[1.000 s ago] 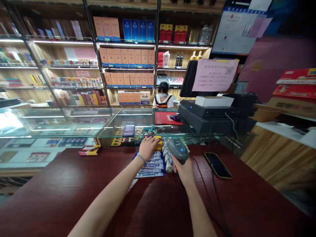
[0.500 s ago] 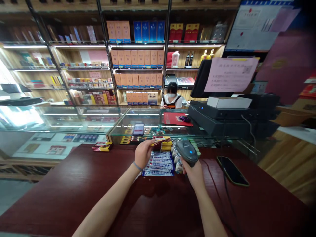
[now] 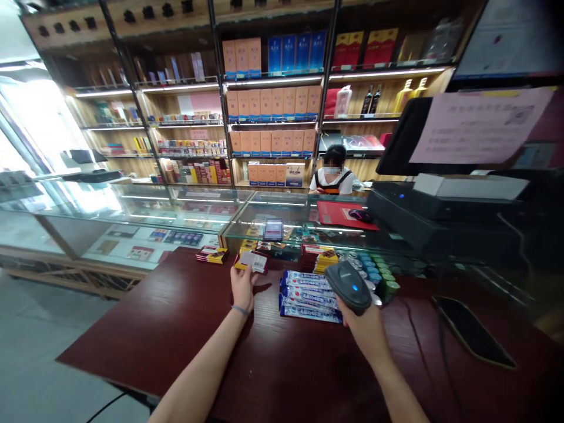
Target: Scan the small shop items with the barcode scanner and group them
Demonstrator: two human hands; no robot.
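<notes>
My left hand (image 3: 242, 291) pinches a flat maroon-and-yellow packet (image 3: 252, 261) by its near edge, with a white barcode label facing up. My right hand (image 3: 368, 332) is wrapped round a dark barcode scanner (image 3: 349, 286) with a lit blue light. Between the hands, long blue-and-white packets (image 3: 308, 298) lie in an overlapping row on the dark red table. Behind them is a stack of similar maroon-and-yellow packets (image 3: 321, 258). A smaller stack of these packets (image 3: 211, 254) sits left of my left hand. Small cans (image 3: 385, 276) stand in rows behind the scanner, which hides some of them.
A phone (image 3: 473, 332) lies on the table (image 3: 167, 323) at right, near a cable. A glass counter (image 3: 185, 202) runs behind, with a red mat (image 3: 341, 214) and mouse. A monitor (image 3: 403, 138) stands back right. A person (image 3: 333, 173) is behind the counter before stocked shelves.
My left hand has moved left from the stack with one packet, whose barcode label now shows. The scanner stays in my right hand. The view has shifted left.
</notes>
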